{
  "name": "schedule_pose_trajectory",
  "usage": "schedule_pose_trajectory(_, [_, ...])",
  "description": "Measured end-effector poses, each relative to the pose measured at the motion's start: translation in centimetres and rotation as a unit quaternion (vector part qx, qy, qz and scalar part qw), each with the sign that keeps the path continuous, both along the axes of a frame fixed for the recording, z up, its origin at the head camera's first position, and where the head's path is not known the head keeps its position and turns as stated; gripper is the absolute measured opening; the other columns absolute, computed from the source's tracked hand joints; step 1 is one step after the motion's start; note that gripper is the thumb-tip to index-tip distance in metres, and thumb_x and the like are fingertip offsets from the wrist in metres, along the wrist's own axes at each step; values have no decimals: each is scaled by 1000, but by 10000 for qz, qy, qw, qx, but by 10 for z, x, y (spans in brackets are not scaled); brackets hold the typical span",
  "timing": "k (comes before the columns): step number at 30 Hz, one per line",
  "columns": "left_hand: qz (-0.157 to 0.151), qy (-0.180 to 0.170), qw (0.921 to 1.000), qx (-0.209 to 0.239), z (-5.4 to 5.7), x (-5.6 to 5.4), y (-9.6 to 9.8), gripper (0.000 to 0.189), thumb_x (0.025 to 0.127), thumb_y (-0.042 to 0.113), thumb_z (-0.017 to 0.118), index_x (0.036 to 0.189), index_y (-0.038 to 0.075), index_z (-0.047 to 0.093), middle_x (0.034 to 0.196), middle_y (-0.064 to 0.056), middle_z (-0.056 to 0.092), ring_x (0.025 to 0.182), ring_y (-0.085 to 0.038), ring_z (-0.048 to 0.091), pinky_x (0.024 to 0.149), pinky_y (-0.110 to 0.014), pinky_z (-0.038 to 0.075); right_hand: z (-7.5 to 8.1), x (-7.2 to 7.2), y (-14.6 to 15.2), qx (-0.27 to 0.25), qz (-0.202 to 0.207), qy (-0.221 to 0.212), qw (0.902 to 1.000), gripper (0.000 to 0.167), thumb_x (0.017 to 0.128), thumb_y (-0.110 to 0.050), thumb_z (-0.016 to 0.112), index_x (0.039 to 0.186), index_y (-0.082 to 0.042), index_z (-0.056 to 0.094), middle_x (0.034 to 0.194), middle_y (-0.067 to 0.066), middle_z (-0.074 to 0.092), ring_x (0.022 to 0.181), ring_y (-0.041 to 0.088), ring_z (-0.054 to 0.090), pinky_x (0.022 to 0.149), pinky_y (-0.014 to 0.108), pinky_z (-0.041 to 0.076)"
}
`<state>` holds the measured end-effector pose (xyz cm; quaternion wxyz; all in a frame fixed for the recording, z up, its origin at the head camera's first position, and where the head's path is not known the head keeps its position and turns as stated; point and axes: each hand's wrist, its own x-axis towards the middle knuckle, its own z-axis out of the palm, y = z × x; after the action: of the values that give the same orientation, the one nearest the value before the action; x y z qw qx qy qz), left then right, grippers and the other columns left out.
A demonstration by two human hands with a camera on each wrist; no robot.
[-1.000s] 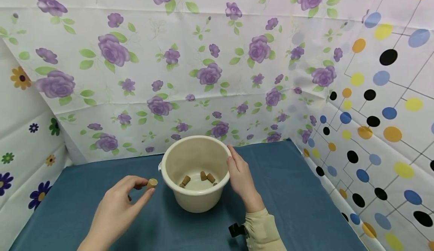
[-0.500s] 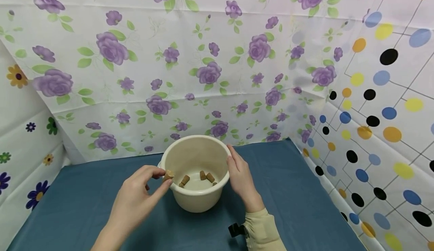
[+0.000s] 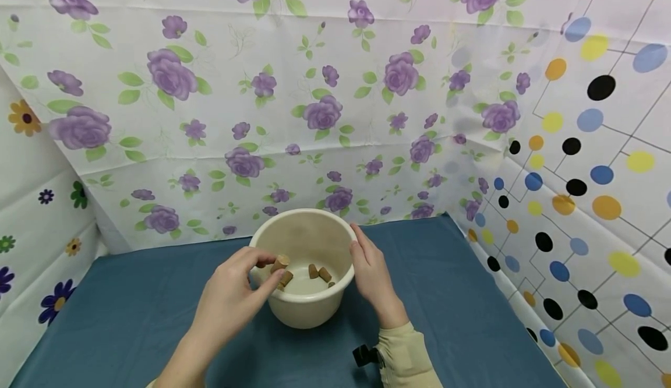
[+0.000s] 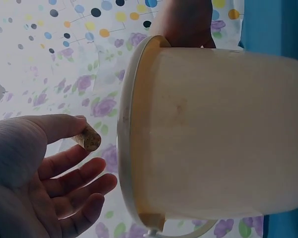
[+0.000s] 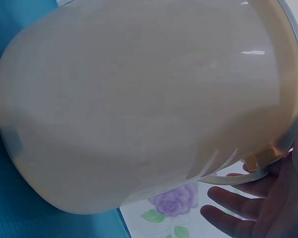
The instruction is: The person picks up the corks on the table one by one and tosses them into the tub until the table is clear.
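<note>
My left hand [image 3: 230, 295] pinches a short cork [image 3: 281, 262] between thumb and index finger, over the left side of a cream plastic bucket [image 3: 306, 312]. Seen from the left wrist, this cork [image 4: 89, 138] is speckled brown, just outside the rim's outline, while the other fingers are loosely bent. Several more corks [image 3: 324, 274] lie on the bucket's floor, partly hidden by its near wall. At the right rim, my right hand [image 3: 377, 277] holds the bucket with thumb and fingers; the right wrist view shows some fingers extended beside the bucket's handle [image 5: 233, 179].
The bucket stands upright on a blue-green tablecloth [image 3: 445, 306]. Behind it hangs a white sheet [image 3: 293, 190] with purple roses, and a dotted sheet [image 3: 571, 219] borders the right side. A black strap piece [image 3: 364, 355] sticks out from the right sleeve [image 3: 406, 353].
My left hand has carried the cork rightward, from beside the bucket to over its opening. My right hand and the bucket have stayed in place.
</note>
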<state>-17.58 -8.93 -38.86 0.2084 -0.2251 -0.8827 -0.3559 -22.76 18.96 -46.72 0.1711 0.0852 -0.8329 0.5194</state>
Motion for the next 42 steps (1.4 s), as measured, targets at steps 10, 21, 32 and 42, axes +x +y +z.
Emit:
schedule_pose_trajectory(10, [-117, -132, 9998, -2, -3, -9, 11, 19, 94, 25, 87, 110, 18, 81, 110, 3, 73, 102, -17, 70, 80, -43, 61, -1, 0, 1, -5, -39, -46, 10000, 51, 118, -28, 38, 166, -10, 41, 165, 17, 44, 147, 39, 48, 113, 61, 45])
schedule_pose_trajectory(21, [-154, -388, 9990, -125, -7, -15, 21, 18, 94, 28, 86, 109, 19, 80, 110, 4, 72, 103, -19, 70, 85, -47, 59, -4, 2, -2, -32, -15, -123, 9999, 51, 119, -29, 38, 167, -11, 40, 165, 18, 44, 144, 41, 51, 111, 61, 46])
schedule_pose_trajectory(32, [-47, -426, 9987, -275, -11, -23, 27, 19, 94, 28, 86, 109, 18, 80, 110, 3, 73, 104, -20, 70, 84, -47, 59, -3, 0, -1, -21, -26, -106, 9999, 51, 118, -30, 39, 166, -11, 41, 165, 17, 44, 147, 39, 47, 112, 61, 45])
schedule_pose_trajectory(42, [-47, -529, 9982, -279, -11, -25, 28, 24, 94, 29, 87, 113, 16, 80, 113, 1, 73, 107, -22, 70, 85, -48, 59, 2, 2, -1, 0, -32, -90, 10000, 52, 118, -31, 38, 167, -13, 40, 167, 14, 42, 149, 37, 45, 113, 59, 46])
